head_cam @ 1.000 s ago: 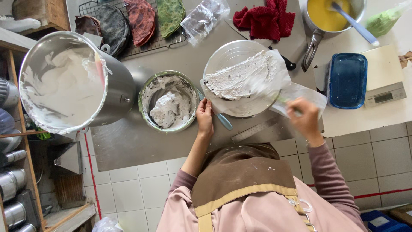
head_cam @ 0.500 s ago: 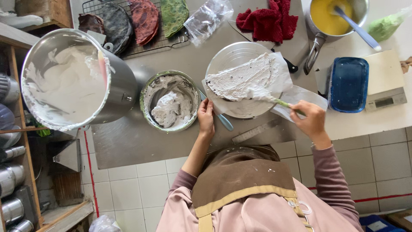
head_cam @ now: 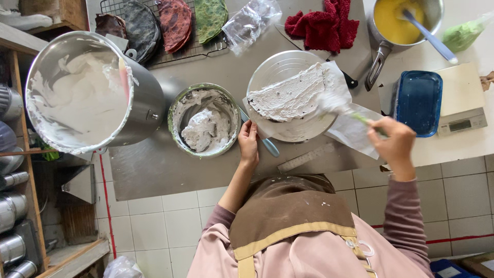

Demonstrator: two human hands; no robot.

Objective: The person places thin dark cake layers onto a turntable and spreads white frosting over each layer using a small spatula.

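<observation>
Crepe: a dark folded round (head_cam: 293, 95) lies on paper on the metal turntable (head_cam: 272, 67), mid-table, between the two hands.
Done so far: white cream already covers nearly all of its top; only a thin dark rim shows at the lower left edge.
Left to do: by the look of it, smoothing the right side, where the cream is ridged, and covering that bare rim.
Right hand: (head_cam: 393, 144) off to the right of the turntable, fingers closed round the green handle of a spatula (head_cam: 339, 105) whose blade rests on the crepe's right edge.
Left hand: (head_cam: 249, 141) at the turntable's near-left rim, fingers loosely together and touching the rim and paper; they grip nothing that I can make out.
Crepe and fingers: neither hand touches it; only the blade does.
Supplies: a small bowl of speckled cream (head_cam: 203, 121) just left, a big pot of white cream (head_cam: 77, 92) beyond it, coloured crepes on a rack (head_cam: 159, 25) at the back.
</observation>
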